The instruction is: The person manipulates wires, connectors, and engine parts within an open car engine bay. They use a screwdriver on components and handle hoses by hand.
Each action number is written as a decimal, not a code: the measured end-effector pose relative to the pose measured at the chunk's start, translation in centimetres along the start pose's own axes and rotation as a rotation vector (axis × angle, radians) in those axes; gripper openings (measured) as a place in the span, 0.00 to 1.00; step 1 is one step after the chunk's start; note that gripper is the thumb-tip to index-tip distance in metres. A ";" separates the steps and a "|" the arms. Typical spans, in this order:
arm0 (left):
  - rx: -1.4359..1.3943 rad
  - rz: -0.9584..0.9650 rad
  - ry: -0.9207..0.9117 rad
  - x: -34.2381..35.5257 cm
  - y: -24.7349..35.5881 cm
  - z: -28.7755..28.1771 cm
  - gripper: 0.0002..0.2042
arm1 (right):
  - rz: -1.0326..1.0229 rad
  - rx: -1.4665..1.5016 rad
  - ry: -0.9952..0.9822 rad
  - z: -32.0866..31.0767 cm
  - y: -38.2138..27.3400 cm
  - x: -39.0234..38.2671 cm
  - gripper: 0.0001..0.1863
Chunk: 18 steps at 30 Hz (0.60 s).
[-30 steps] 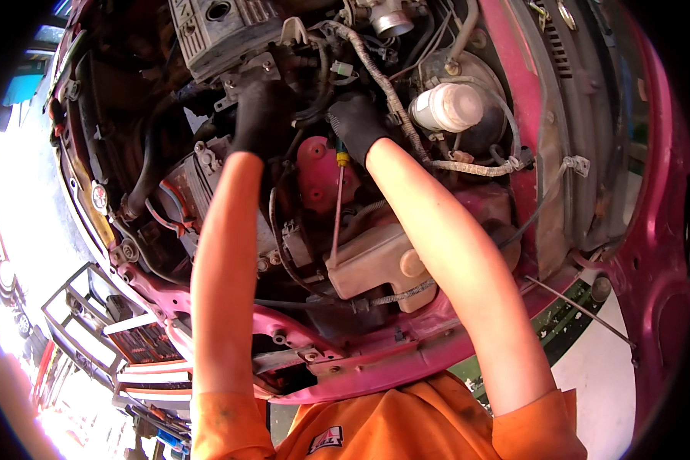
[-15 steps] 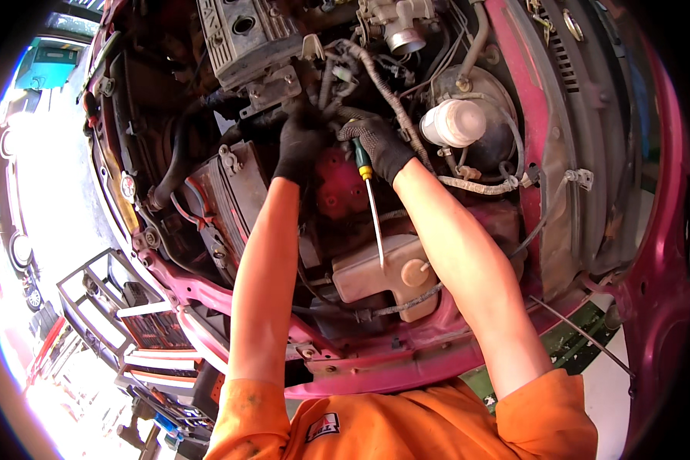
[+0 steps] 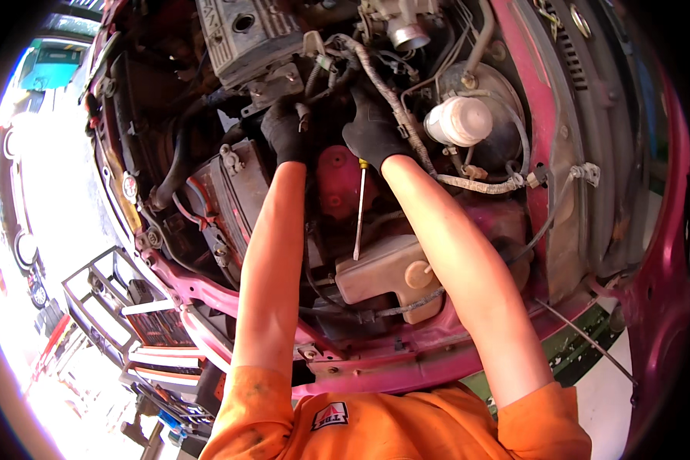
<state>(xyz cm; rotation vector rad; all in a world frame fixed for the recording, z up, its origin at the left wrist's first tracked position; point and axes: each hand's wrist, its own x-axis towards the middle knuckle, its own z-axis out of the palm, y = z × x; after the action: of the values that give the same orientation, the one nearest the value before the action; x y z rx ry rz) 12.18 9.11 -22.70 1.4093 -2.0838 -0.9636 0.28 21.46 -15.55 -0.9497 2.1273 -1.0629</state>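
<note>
My left hand (image 3: 284,134), in a black glove, is closed among the wiring beside the engine's ribbed cover (image 3: 249,38). A short cable end (image 3: 304,115) shows at its fingers; what it grips I cannot make out. My right hand (image 3: 372,126), also gloved, is under a wrapped wiring harness (image 3: 383,84), its fingertips hidden in shadow. It keeps a screwdriver (image 3: 360,211) in the palm. The metal shaft points back toward me, and the handle is mostly covered by the hand.
Close below my hands are a red-pink bracket (image 3: 336,180) and a beige plastic reservoir (image 3: 383,272). A battery (image 3: 234,184) sits left of my left forearm. To the right stands a white-capped reservoir (image 3: 458,121). A tool cart (image 3: 165,330) is at the lower left.
My right hand has turned and reached farther in under the harness, hiding the screwdriver's green handle. The shaft's tip has swung left. My left hand has shifted slightly left.
</note>
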 end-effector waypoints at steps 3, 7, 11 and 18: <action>0.176 0.066 0.058 -1.5 4.1 -1.9 0.15 | -0.025 -0.397 0.094 1.0 3.0 2.1 0.44; 0.122 0.044 -0.187 -5.0 7.8 -5.1 0.14 | 0.288 -0.616 -0.166 -0.2 0.6 4.4 0.35; 0.154 -0.202 -0.107 -7.9 8.8 -3.2 0.13 | 0.211 -0.751 -0.260 -1.2 1.1 5.8 0.23; -0.052 0.093 -0.231 -5.7 -3.4 6.2 0.16 | -0.170 -0.560 -0.230 -1.4 1.8 5.5 0.21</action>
<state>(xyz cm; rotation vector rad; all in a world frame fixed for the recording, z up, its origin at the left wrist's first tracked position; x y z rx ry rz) 12.20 15.37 -29.23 1.2122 -2.2486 -1.1809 -4.58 18.42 -17.28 -1.4522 2.2113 -0.3920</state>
